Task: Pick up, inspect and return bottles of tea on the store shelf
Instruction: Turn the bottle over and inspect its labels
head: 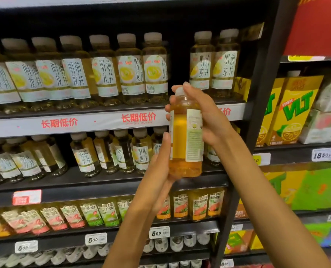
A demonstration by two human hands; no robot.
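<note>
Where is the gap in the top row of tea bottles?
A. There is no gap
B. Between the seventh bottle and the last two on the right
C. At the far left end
B, the top shelf shows an empty dark space right above the orange bottle that the left hand and the right hand hold.

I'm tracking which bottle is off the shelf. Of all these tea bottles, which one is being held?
The orange-amber tea bottle, held upright before the shelves: right hand grips its top, left hand supports its base.
</note>
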